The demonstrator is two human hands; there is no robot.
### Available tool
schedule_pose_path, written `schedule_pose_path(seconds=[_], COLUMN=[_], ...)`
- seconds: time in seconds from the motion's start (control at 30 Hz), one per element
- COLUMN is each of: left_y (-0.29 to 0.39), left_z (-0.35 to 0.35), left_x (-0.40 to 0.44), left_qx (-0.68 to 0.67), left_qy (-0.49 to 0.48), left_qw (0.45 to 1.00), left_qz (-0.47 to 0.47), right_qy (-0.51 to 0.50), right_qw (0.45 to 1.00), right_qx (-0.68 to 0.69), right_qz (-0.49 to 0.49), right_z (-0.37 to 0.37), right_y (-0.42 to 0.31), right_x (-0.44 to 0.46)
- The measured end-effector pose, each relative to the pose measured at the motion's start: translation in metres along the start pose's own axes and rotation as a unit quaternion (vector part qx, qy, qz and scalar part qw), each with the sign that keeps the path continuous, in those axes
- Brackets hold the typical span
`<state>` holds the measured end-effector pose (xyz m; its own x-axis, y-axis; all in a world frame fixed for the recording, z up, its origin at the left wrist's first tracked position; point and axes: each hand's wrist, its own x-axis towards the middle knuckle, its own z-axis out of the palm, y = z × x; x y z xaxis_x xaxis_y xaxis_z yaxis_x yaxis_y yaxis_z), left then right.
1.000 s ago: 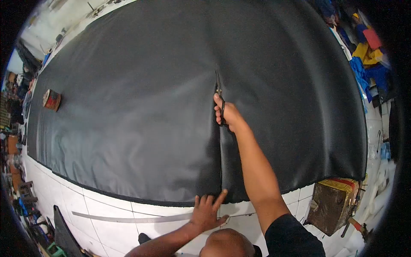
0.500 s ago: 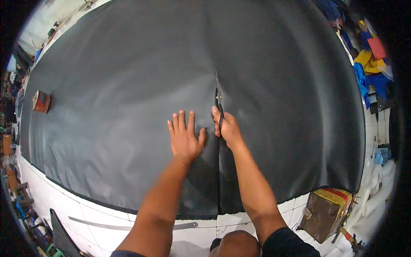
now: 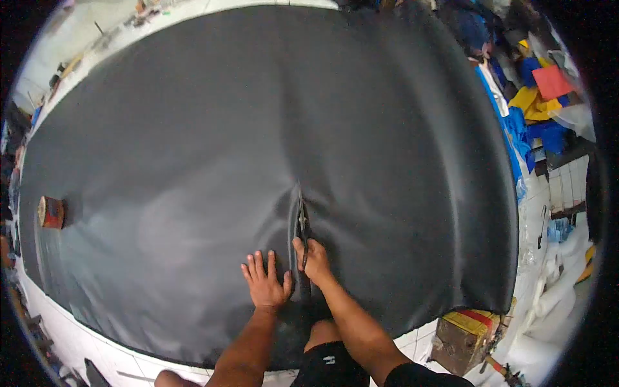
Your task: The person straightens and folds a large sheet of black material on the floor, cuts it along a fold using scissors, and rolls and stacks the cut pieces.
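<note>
A large black sheet (image 3: pixel 193 142) of leather-like material spreads over the white tiled floor. My right hand (image 3: pixel 314 261) is closed around the handles of black-handled scissors (image 3: pixel 302 216), whose blades point away from me at the sheet. A cut runs back toward me from the scissors, partly hidden by my right hand and leg. The material puckers around the blades. Left of the cut, my left hand (image 3: pixel 267 284) lies flat on the sheet with its fingers spread. It holds nothing.
A reddish can-like object (image 3: pixel 50 213) stands on the sheet at far left. A worn brown box (image 3: pixel 461 338) touches its near right edge. Colourful cloth scraps (image 3: pixel 535 103) and white plastic wrapping (image 3: pixel 561 309) lie along the right side. Part of a metal ruler (image 3: pixel 132 375) shows at lower left.
The view has shifted, so the sheet's far edge now shows and my hands appear lower. My knee and leg have come forward onto the sheet's near edge. The scissors remain in my right hand.
</note>
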<state>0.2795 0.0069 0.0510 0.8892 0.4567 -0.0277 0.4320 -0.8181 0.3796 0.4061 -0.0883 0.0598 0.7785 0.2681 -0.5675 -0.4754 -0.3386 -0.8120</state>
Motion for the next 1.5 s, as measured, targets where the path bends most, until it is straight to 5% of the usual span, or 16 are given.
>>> schedule_pose_path(seconds=[0.07, 0.37, 0.47, 0.9, 1.5], left_y=[-0.005, -0.008, -0.014, -0.014, -0.016], left_z=[-0.001, 0.003, 0.006, 0.010, 0.014], left_x=[-0.003, -0.002, -0.001, -0.005, -0.014], left_qx=[0.004, 0.039, 0.044, 0.050, 0.058], left_qy=[-0.001, -0.048, 0.008, -0.013, -0.062], left_qw=[1.000, 0.998, 0.999, 0.999, 0.996], left_qz=[0.003, -0.020, 0.024, 0.000, -0.019], right_qy=[0.033, 0.016, 0.010, 0.003, 0.007], right_qw=[0.996, 0.997, 0.997, 0.994, 0.999], right_qx=[-0.047, -0.029, 0.049, -0.070, -0.013], right_qz=[-0.070, -0.069, -0.062, -0.081, -0.050], right_z=[0.005, 0.002, 0.009, 0.006, 0.020], right_y=[-0.001, -0.002, -0.034, -0.093, -0.152], right_x=[-0.006, 0.022, 0.053, 0.143, 0.227])
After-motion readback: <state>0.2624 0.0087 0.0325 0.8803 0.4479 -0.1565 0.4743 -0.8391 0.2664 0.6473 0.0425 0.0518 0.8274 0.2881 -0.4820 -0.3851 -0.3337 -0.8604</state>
